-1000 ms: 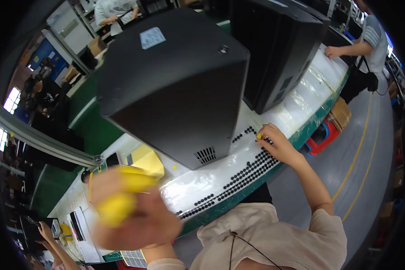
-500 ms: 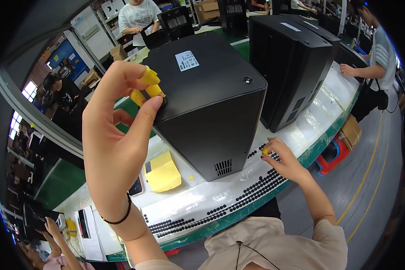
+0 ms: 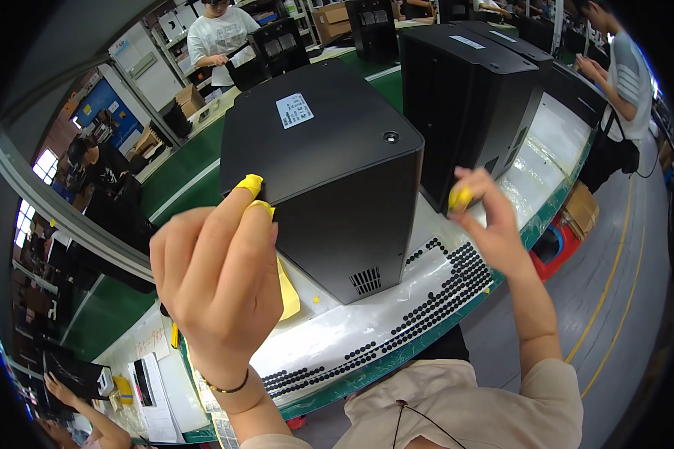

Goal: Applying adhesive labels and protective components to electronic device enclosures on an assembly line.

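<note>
A black computer case [image 3: 322, 112] stands before me, with a white label [image 3: 294, 111] on top and a round foot [image 3: 391, 138] at one corner. My left hand [image 3: 221, 284] is curled, its index and middle fingers in yellow finger covers pressing together at the case's near left corner. Its thumb and whatever lies under the fingertips are hidden. My right hand [image 3: 490, 221], slightly blurred, is raised right of the case with thumb and yellow-covered fingers pinched; what they hold is too small to tell. Below it lie rows of small black round pads [image 3: 419, 318].
More black computer cases [image 3: 464, 112] stand to the right. A yellow paper [image 3: 290, 299] is partly behind my left hand. Beyond the table's green edge is a red stool [image 3: 550, 254] with cardboard. Co-workers [image 3: 221, 45] stand at the back and at the right [image 3: 621, 82].
My left hand has turned from a thumb-and-finger pinch at the corner to curled fingers pressing there. My right hand has risen away from the round pads, fingers still pinched. The view has shifted slightly.
</note>
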Tool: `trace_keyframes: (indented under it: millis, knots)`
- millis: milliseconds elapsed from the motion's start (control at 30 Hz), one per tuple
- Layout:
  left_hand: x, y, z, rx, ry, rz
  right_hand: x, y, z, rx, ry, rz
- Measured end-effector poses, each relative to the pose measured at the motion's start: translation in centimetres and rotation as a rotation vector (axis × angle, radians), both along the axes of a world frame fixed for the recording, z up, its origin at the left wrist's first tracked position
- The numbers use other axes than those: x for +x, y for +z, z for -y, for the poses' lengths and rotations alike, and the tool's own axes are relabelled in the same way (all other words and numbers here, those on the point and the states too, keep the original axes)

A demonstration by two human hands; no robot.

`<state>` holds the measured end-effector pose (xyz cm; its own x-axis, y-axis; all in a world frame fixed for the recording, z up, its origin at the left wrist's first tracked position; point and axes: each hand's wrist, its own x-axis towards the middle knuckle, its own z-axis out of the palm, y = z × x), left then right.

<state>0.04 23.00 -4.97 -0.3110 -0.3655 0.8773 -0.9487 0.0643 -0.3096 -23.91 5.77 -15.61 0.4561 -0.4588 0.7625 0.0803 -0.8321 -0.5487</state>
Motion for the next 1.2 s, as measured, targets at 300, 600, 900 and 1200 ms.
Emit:
trace_keyframes:
  millis: [300, 600, 900, 1200]
  knots:
    - [0.6, -5.7, -1.1, -0.149, -0.085, -0.174, 4.9, 11.8, -0.9, 0.029, 0.208, 0.067]
    - [-0.1, -11.1, -6.0, 0.003, -0.09, -0.291, 5.6, 11.9, -1.4, -0.094, 0.104, -0.032]
    - [-1.2, -19.1, -8.1, 0.491, -0.021, -0.747, 6.8, 8.0, -1.9, -0.078, 0.109, 0.305]
    - [-3.8, -24.8, -10.3, 0.765, 0.146, -0.563, 9.0, 6.8, -0.5, -0.026, 0.262, 0.597]
